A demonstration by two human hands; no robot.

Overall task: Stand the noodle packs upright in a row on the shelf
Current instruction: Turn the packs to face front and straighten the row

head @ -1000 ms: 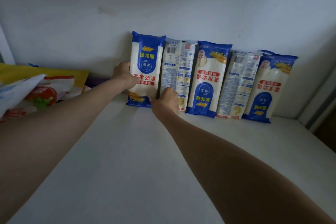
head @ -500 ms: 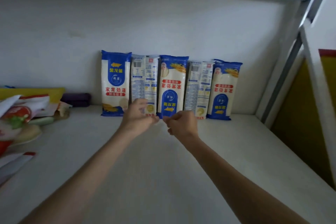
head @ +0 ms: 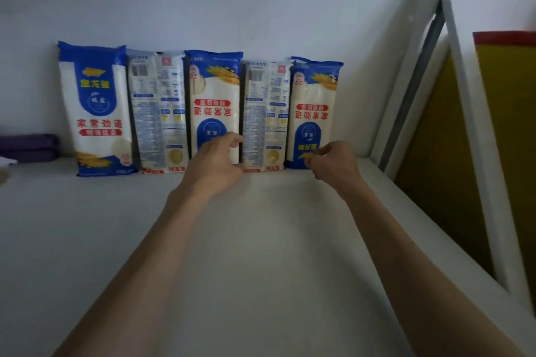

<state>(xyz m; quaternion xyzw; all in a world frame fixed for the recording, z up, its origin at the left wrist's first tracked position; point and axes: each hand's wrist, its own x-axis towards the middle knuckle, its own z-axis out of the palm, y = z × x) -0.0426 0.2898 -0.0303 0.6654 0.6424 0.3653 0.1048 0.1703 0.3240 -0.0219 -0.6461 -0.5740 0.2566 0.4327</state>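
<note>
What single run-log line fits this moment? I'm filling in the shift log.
five blue-and-white plastic noodle packs: upright row against wall | left hand: at third pack's base | right hand: at fifth pack's base

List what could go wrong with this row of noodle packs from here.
1. The five packs only lean on the back wall; a nudge from the left hand at the third pack and fourth pack could tip neighbours in a chain.
2. The right hand at the rightmost pack could drag its base forward on the shelf, so it slides flat.
</note>
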